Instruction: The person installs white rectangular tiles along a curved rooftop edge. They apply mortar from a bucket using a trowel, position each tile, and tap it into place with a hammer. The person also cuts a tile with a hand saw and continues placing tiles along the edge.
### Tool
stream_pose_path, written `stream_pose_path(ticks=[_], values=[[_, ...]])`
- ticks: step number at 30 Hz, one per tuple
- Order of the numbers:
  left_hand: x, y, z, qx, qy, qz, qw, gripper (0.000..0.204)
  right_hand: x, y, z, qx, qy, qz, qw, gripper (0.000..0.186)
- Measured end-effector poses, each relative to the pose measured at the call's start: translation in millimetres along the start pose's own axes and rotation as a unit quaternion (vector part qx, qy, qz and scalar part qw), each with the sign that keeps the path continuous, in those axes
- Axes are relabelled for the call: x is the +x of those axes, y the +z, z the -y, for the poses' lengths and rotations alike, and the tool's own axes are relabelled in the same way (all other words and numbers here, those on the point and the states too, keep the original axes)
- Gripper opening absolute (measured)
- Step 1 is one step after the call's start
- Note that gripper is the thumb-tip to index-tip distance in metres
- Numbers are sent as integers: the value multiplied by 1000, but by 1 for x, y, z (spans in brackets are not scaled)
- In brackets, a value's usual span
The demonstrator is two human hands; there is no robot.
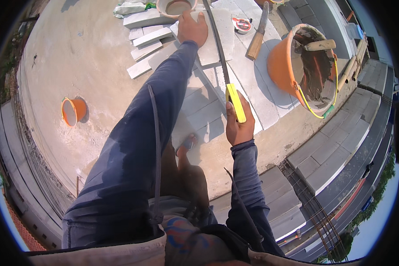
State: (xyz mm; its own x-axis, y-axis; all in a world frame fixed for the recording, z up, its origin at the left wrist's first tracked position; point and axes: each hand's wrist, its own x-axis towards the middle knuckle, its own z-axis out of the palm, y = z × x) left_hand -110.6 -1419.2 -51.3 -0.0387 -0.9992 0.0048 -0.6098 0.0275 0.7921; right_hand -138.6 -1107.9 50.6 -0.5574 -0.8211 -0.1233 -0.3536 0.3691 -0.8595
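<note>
A handsaw with a yellow handle [236, 103] is in my right hand [242, 124], its fingers closed around the grip. The saw's long dark blade [217, 41] points away from me and lies over a pale grey block [215, 37]. On the left part of that block my left hand [193, 30] rests with the thumb apart from the fingers; some fingertips are hard to see. More pale blocks [264, 99] lie beneath and to the right. Right of the blade are a tape measure [242, 25] and a wooden-handled blade tool [256, 43].
A large orange bucket [279, 66], smeared with grey mortar and holding a wooden-handled tool [320, 45], stands at right. A small orange bucket [74, 111] sits on the floor at left. Cut block strips [147, 49] lie left of the work. Rebar [324, 221] shows lower right.
</note>
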Motion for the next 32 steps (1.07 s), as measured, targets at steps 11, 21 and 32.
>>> stream_pose_path(ticks=[11,21,32], values=[[4,-3,1,-43,-16,-26,999,56,-382,-127,-32,-88,158,-81,980,53],[40,-14,33,-162,-71,153,972,68,-352,-101,95,-122,214,-205,947,47],[-52,-73,50,96,-120,182,971,77,-350,-17,109,-29,297,-288,910,47]])
